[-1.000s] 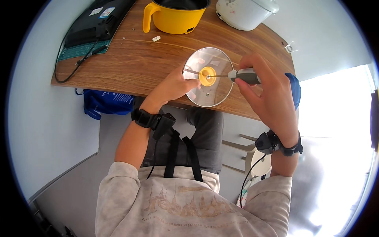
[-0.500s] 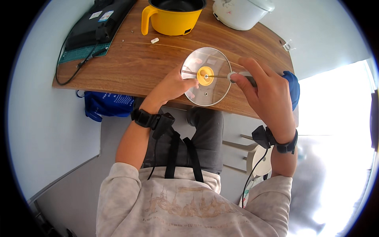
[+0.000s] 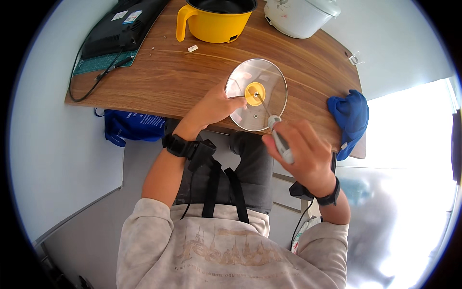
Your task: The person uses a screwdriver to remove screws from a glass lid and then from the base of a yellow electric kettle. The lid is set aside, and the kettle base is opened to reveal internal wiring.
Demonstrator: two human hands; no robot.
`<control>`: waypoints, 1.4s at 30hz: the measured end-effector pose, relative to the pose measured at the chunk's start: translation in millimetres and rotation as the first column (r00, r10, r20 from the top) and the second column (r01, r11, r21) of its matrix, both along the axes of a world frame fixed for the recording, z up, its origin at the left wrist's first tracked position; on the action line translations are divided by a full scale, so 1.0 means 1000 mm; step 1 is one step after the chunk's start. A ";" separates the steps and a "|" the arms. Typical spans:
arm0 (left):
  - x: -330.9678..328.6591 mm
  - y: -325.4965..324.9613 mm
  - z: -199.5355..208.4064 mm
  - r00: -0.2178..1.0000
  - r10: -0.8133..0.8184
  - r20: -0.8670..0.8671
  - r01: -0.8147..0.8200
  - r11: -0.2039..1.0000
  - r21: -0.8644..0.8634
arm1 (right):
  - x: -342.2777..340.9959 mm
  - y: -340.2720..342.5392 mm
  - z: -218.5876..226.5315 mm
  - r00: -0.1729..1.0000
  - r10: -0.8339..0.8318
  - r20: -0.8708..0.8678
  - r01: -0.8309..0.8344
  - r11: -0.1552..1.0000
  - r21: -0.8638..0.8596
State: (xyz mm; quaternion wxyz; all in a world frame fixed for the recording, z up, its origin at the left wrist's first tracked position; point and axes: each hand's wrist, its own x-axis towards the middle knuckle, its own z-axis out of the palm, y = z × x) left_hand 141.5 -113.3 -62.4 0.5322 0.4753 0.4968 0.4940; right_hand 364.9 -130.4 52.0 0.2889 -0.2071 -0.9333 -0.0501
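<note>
My left hand (image 3: 214, 107) grips the left rim of a round glass pot lid (image 3: 272, 103), its thumb near the yellow knob (image 3: 251, 100); some fingers show through the glass. The lid is held tilted at the table's front edge, and a small vent hole shows in it. Closed around the grey and white handle of a screwdriver (image 3: 282, 144), my right hand (image 3: 308, 151) is to the right and nearer my body. The screwdriver's thin shaft slants up and left, its tip at the centre of the knob.
On the wooden table (image 3: 192, 77) stand a yellow pot (image 3: 216, 28) and a white cooker (image 3: 296, 19). A black monitor (image 3: 108, 36) lies on a green mat (image 3: 98, 62), with a cable. Blue cloth (image 3: 350, 118) drapes over the right edge; a blue bag (image 3: 134, 125) hangs below left.
My right hand has swung down toward my body, turning the screwdriver from nearly level to slanted, with its tip still at the knob. The view has shifted slightly.
</note>
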 end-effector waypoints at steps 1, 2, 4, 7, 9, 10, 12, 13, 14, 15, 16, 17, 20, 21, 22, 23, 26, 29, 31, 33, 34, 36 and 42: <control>0.000 -0.001 0.001 1.000 0.000 0.008 0.000 1.000 -0.010 | 0.000 -0.001 -0.002 1.000 0.007 -0.010 -0.007 1.000 -0.017; 0.000 -0.001 0.002 1.000 -0.001 0.016 0.001 1.000 -0.019 | 0.001 -0.001 -0.004 1.000 0.013 -0.020 -0.014 0.999 -0.035; 0.000 -0.001 0.000 1.000 0.010 0.000 -0.010 1.000 -0.005 | 0.001 -0.001 -0.002 1.000 0.011 -0.006 -0.012 0.997 -0.071; 0.000 0.000 0.000 1.000 0.007 -0.005 -0.007 1.000 -0.010 | 0.005 0.003 0.008 0.999 0.001 0.037 0.003 0.994 -0.107; 0.000 0.000 0.000 1.000 0.002 0.002 -0.002 1.000 -0.013 | 0.007 0.004 0.011 0.999 0.009 0.032 -0.006 0.994 -0.107; 0.000 0.000 0.000 1.000 0.002 0.007 -0.002 1.000 -0.009 | 0.007 0.004 0.010 1.000 -0.002 0.024 0.005 0.995 -0.103; 0.001 0.000 -0.001 1.000 0.007 0.010 -0.007 1.000 -0.002 | 0.005 0.002 0.009 1.000 -0.024 0.009 0.025 0.995 -0.097; 0.001 0.000 -0.001 1.000 0.012 0.009 -0.012 1.000 0.002 | 0.004 0.000 0.008 0.998 -0.055 -0.003 0.055 0.994 -0.093; 0.002 0.000 -0.002 1.000 0.017 0.007 -0.017 1.000 0.007 | 0.003 -0.003 0.007 0.996 -0.086 -0.015 0.085 0.992 -0.089; 0.002 -0.001 -0.001 1.000 0.012 0.005 -0.012 1.000 0.002 | 0.001 -0.006 0.005 0.992 -0.119 -0.028 0.116 0.989 -0.087; 0.002 -0.001 0.001 1.000 0.006 0.003 -0.006 1.000 -0.002 | -0.001 -0.007 0.005 0.991 -0.127 -0.033 0.124 0.989 -0.080; 0.002 -0.001 0.001 1.000 0.001 0.001 -0.001 1.000 -0.006 | -0.004 -0.008 0.005 0.990 -0.135 -0.038 0.132 0.989 -0.074; 0.001 -0.001 -0.002 1.000 0.008 0.012 -0.008 1.000 0.011 | -0.010 -0.012 0.007 0.987 -0.158 -0.001 0.158 0.985 -0.066; 0.001 0.000 -0.002 1.000 0.008 0.009 -0.008 1.000 0.006 | -0.010 -0.013 0.007 0.986 -0.166 0.020 0.167 0.984 -0.064; 0.001 0.000 -0.002 1.000 0.008 0.005 -0.008 1.000 0.001 | -0.010 -0.014 0.008 0.985 -0.169 0.045 0.171 0.983 -0.061; 0.001 0.000 -0.002 1.000 0.008 0.002 -0.008 1.000 -0.004 | -0.009 -0.015 0.009 0.983 -0.171 0.070 0.175 0.983 -0.057; 0.002 -0.001 0.005 1.000 -0.005 -0.012 0.005 1.000 -0.023 | -0.006 -0.017 0.012 0.980 -0.160 0.115 0.168 0.984 -0.063; 0.001 0.000 0.000 1.000 -0.009 -0.017 0.009 1.000 -0.015 | 0.000 -0.014 0.014 0.983 -0.143 0.119 0.152 0.985 -0.076; 0.002 0.000 -0.001 1.000 0.006 -0.006 -0.006 1.000 -0.003 | 0.005 -0.010 0.015 0.982 -0.139 0.125 0.151 0.984 -0.091; 0.002 -0.001 -0.001 1.000 0.014 0.002 -0.014 1.000 0.002 | 0.008 -0.006 0.016 0.980 -0.135 0.143 0.152 0.982 -0.115; 0.002 -0.001 -0.001 1.000 0.015 0.005 -0.015 1.000 0.002 | 0.008 -0.005 0.018 0.981 -0.126 0.146 0.146 0.980 -0.135; 0.002 -0.001 0.001 1.000 0.012 0.004 -0.012 1.000 0.003 | 0.007 -0.004 0.023 0.983 -0.108 0.150 0.134 0.975 -0.176; 0.002 0.000 0.000 1.000 0.013 -0.002 -0.013 1.000 -0.022 | 0.007 0.008 0.032 0.990 -0.104 0.096 0.129 0.943 -0.307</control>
